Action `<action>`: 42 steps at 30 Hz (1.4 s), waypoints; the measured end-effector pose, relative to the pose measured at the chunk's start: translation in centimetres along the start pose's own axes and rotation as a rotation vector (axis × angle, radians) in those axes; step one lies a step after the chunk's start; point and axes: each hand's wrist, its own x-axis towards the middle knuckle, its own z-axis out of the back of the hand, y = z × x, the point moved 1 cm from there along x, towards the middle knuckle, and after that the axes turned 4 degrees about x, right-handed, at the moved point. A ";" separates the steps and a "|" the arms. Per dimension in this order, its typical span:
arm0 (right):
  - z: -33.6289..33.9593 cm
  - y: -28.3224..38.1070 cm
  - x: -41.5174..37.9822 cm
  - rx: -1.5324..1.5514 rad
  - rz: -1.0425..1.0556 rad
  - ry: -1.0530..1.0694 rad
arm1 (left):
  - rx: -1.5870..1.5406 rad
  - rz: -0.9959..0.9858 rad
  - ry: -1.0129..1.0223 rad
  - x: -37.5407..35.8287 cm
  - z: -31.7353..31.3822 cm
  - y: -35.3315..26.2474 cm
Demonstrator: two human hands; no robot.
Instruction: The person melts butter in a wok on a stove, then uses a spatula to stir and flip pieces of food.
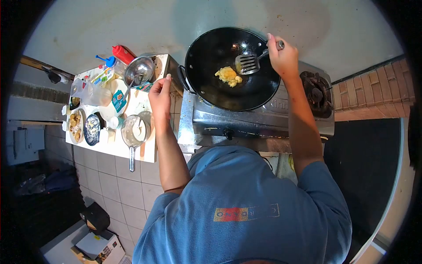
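Observation:
My right hand (283,59) is closed around the handle of a slotted metal spatula (249,64), above the right side of a black wok (233,99). The spatula's blade is inside the wok, just right of a yellow lump of cooked egg (228,75). My left hand (160,94) is held left of the wok, near its loop handle (183,79) but apart from it. Its thumb and fingers are pressed together in a pinch; anything between them is too small to make out.
The wok sits on a steel gas stove (246,122), with a second burner (315,94) at right. On the white table (99,149) at left are a steel bowl (140,70), a saucepan (134,143) of pale mixture, a red squeeze bottle (123,53) and plates of food.

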 end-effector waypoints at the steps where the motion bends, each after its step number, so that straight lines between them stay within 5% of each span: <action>1: 0.1 0.1 0.1 -0.002 0.003 0.003 | 0.006 0.013 -0.002 0.0 0.0 0.1; 19: 0.0 0.8 -0.1 0.149 -0.007 -0.108 | -0.021 0.041 0.014 0.0 0.1 0.1; 22: -0.4 0.3 -0.3 -0.030 0.115 -0.046 | -0.019 0.040 0.016 0.0 0.2 0.0; 34: -0.3 0.3 -0.7 0.093 -0.061 -0.126 | -0.040 0.050 0.015 0.1 0.3 0.6; 37: -0.5 -0.7 -0.5 -0.052 0.090 -0.120 | -0.032 0.048 0.018 0.3 0.2 0.5; 42: 0.1 0.0 -0.4 0.069 -0.101 -0.112 | -0.027 0.063 0.017 0.1 0.1 0.2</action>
